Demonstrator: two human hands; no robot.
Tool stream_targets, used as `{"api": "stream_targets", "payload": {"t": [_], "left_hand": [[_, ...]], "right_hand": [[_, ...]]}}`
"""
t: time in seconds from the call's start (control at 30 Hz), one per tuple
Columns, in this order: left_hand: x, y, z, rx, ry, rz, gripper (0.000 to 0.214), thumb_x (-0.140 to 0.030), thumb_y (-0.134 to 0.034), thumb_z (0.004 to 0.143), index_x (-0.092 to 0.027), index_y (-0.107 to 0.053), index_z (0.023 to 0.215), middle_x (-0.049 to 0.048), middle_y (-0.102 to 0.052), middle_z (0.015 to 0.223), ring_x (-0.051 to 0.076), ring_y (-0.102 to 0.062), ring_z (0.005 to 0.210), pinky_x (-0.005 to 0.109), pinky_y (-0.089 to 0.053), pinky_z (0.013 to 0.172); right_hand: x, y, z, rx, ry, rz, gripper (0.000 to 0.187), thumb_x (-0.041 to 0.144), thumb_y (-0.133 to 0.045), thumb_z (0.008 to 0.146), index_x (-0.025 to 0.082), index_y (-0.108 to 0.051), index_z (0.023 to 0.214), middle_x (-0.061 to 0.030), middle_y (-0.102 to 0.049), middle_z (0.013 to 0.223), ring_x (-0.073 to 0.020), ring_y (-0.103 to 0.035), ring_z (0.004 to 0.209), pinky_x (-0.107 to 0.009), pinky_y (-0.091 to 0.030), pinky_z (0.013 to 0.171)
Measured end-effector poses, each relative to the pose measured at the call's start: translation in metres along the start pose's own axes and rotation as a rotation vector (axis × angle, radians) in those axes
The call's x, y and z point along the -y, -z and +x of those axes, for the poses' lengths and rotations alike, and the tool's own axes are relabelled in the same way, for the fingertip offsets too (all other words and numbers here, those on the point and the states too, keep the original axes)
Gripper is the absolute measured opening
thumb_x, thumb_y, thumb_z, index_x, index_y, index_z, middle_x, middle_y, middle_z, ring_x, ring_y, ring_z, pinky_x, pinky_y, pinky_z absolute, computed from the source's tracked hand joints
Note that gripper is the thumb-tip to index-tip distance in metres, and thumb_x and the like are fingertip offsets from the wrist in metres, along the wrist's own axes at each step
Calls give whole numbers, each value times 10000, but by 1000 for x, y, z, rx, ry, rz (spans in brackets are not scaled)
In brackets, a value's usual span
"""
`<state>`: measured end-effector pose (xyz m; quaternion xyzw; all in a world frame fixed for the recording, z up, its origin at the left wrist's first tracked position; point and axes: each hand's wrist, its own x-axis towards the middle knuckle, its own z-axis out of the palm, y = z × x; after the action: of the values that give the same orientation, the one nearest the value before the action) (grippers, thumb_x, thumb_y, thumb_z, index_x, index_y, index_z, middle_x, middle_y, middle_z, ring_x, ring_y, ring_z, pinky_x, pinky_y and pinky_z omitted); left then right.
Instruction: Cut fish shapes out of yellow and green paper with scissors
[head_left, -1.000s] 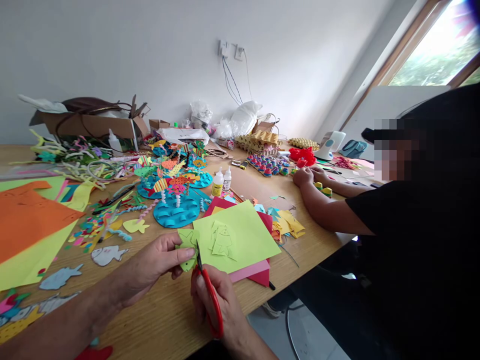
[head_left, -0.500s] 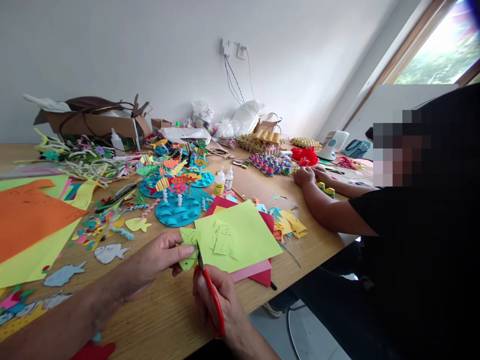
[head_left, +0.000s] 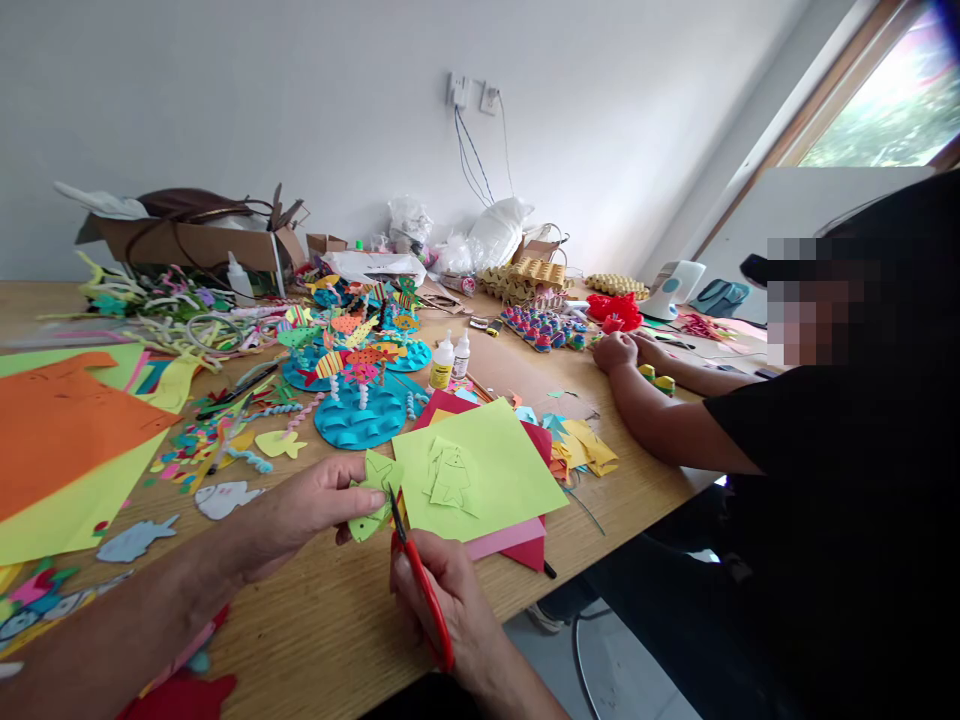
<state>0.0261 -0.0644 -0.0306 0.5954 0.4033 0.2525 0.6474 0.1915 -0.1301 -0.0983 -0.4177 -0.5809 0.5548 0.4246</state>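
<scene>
My left hand (head_left: 319, 505) pinches a small light-green paper piece (head_left: 377, 505) with a fish outline drawn on it, its edge partly cut. Red-handled scissors (head_left: 429, 590) are gripped in my right hand (head_left: 442, 590), their dark blades pointing up at the paper's right edge. Just beyond lies a light-green sheet (head_left: 510, 455) bearing a smaller paper piece with a drawn fish (head_left: 452, 475). Pink and red sheets (head_left: 525, 560) lie under it. Left of my hands are a white paper fish (head_left: 225, 498) and a blue-grey paper fish (head_left: 136, 540).
Blue round bases (head_left: 360, 425) carry colourful paper fish. Two glue bottles (head_left: 442, 362) stand behind the sheets. Orange paper (head_left: 75, 430) lies at the left, near pipe cleaners (head_left: 165, 330). At the right a co-worker in a black shirt (head_left: 847, 480) rests both hands on the table.
The green paper in my left hand has turned slightly, and the scissor blades now sit a little farther from my left thumb. The whole view has shifted slightly.
</scene>
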Motion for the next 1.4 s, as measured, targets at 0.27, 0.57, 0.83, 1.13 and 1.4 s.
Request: {"api": "stream_targets", "payload": {"t": [0.27, 0.57, 0.83, 1.13, 1.4], "left_hand": [[-7, 4, -3, -12, 65, 98, 115, -299, -648, 669, -199, -593, 654, -50, -491, 612, 123, -429, 565, 218, -342, 491], [-4, 10, -1, 53, 120, 123, 76, -251, -610, 690, -188, -573, 670, -53, -475, 603, 112, -418, 550, 216, -307, 485], [-1, 12, 1, 76, 93, 90, 151, -303, -637, 731, -194, -545, 682, -61, -446, 624, 108, -390, 565, 206, -328, 485], [4, 5, 5, 122, -20, -41, 155, -345, -620, 774, -197, -619, 818, -47, -479, 674, 101, -360, 584, 198, -328, 513], [3, 0, 4, 52, -45, -61, 142, -327, -606, 740, -185, -591, 736, -53, -464, 611, 103, -340, 556, 214, -325, 519]], "right_hand": [[11, 4, -1, 4, -29, -105, 371, 398, -507, 842, 191, -357, 573, 56, -269, 551, -84, -251, 519, -213, -204, 454], [17, 10, -3, 38, 60, -332, 285, 237, -467, 849, 188, -349, 594, 56, -302, 568, -86, -272, 539, -218, -208, 468], [16, 9, -1, 5, 45, -290, 285, 240, -481, 828, 189, -334, 589, 58, -282, 561, -83, -263, 533, -205, -204, 454], [10, 10, 2, -42, 9, -135, 341, 383, -497, 833, 183, -374, 584, 52, -310, 557, -81, -289, 517, -201, -231, 460], [15, 10, 3, -10, -2, -142, 435, 519, -520, 813, 182, -385, 574, 49, -305, 539, -85, -285, 514, -196, -223, 445]]}}
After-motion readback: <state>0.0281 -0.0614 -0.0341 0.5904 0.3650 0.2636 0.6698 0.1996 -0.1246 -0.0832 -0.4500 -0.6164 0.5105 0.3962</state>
